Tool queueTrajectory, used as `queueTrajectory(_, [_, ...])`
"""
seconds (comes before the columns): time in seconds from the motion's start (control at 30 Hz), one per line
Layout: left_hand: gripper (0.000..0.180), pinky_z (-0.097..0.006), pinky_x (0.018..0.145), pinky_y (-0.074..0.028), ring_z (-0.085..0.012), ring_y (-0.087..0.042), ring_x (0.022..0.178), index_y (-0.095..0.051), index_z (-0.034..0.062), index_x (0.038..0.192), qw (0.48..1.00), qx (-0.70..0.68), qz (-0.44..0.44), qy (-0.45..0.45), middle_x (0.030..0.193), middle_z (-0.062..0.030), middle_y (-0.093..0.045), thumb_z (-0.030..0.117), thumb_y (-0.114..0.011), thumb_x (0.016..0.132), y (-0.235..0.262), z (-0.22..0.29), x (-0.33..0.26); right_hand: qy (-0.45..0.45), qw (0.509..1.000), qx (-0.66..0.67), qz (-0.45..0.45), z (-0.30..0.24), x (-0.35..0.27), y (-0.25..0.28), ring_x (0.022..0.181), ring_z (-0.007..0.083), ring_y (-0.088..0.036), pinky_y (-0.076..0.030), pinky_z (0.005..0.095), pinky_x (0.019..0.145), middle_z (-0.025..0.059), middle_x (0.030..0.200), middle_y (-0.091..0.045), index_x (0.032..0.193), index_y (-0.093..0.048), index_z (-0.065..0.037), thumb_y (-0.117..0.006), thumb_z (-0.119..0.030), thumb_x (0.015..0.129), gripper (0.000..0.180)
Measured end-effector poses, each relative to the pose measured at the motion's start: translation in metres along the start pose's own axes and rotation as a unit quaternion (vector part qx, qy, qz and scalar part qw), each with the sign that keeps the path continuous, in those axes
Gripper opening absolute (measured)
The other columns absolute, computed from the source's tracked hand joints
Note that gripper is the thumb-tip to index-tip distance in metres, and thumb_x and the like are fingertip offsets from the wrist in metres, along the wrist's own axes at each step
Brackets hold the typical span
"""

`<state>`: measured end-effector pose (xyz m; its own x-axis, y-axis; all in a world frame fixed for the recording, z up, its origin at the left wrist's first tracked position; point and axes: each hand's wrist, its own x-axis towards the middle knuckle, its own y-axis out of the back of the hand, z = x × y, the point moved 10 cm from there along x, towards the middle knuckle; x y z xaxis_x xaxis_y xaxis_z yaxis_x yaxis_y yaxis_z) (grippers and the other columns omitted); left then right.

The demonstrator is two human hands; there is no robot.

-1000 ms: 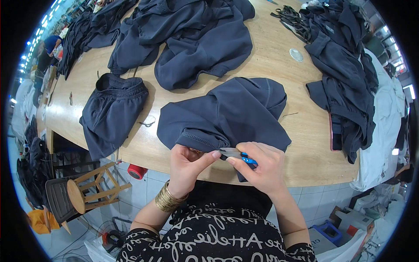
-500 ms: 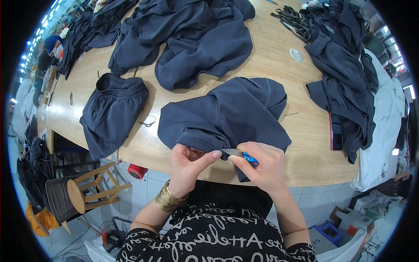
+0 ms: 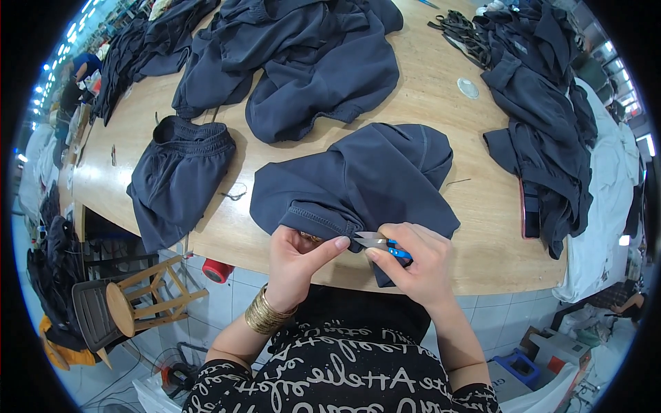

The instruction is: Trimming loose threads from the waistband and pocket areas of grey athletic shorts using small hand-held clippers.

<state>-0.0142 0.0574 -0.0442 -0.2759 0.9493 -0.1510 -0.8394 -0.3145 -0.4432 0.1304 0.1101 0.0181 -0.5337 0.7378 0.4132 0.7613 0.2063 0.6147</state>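
Dark grey-blue shorts point(image 3: 385, 168) lie bunched at the front of the table. My left hand point(image 3: 301, 253) pinches their stitched hem between thumb and fingers, and part of its grip is hidden under the cloth. In my right hand point(image 3: 418, 261) is a small pair of thread snips point(image 3: 394, 248) with blue handles. Their two blades stand apart, with the tips pointing left at the hem seam close to my left thumb. Whether a thread lies between the blades is too small to tell.
Another pair of elastic-waisted shorts point(image 3: 180, 175) lies to the left. A heap of dark garments point(image 3: 310, 69) covers the far side, and more dark clothing point(image 3: 540, 131) hangs along the right edge over a phone point(image 3: 531, 215). A wooden stool point(image 3: 122, 310) stands at lower left.
The snips' blades have spread apart, and my right hand has shifted slightly to the right. My left hand keeps the hem in the same place.
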Motion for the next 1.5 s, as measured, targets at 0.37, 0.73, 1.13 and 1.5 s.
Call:
queueTrajectory(0.37, [0.029,-0.027,0.084,-0.049,-0.014,-0.062,0.092,-0.054,-0.0025,0.103,0.999,-0.024,-0.011,0.019,0.099,-0.01,-0.065,-0.008,-0.067,0.078,0.002,-0.007,0.002,-0.128,0.969,0.21,-0.019,0.015,-0.001,-0.009,0.058,0.0061,-0.048,-0.038,0.0197,0.053,0.0012,0.076,-0.061,0.09,-0.06,-0.004,-0.074,-0.008,0.074,0.022])
queueTrajectory(0.73, [0.027,-0.028,0.087,-0.046,-0.0138,-0.06,0.095,-0.056,-0.0027,0.102,0.999,0.023,-0.028,0.008,0.1,-0.0086,-0.064,-0.005,-0.069,0.078,-0.006,-0.004,-0.001,-0.158,0.959,0.222,-0.073,0.016,0.001,-0.025,0.06,0.001,-0.039,-0.031,0.0174,0.053,-0.0033,0.07,-0.052,0.085,-0.057,-0.003,-0.068,-0.002,0.079,0.012])
queueTrajectory(1.13, [0.029,-0.027,0.084,-0.048,-0.0134,-0.06,0.092,-0.054,-0.0028,0.103,1.0,0.005,-0.013,0.018,0.1,-0.0086,-0.063,-0.006,-0.068,0.078,-0.003,-0.006,0.001,-0.187,0.932,0.272,-0.152,0.029,-0.013,-0.03,0.06,0.0062,-0.049,-0.04,0.0213,0.055,0.001,0.07,-0.056,0.089,-0.056,-0.004,-0.068,-0.013,0.082,0.016])
queueTrajectory(1.5, [0.029,-0.028,0.085,-0.048,-0.0144,-0.061,0.092,-0.053,-0.0025,0.104,1.0,-0.008,0.005,0.017,0.099,-0.0093,-0.064,-0.007,-0.067,0.079,0.006,-0.007,0.001,-0.044,0.998,0.033,-0.026,0.008,-0.005,-0.01,0.057,0.0192,-0.055,-0.042,0.0284,0.051,0.0046,0.071,-0.061,0.084,-0.061,-0.004,-0.075,-0.026,0.074,0.028])
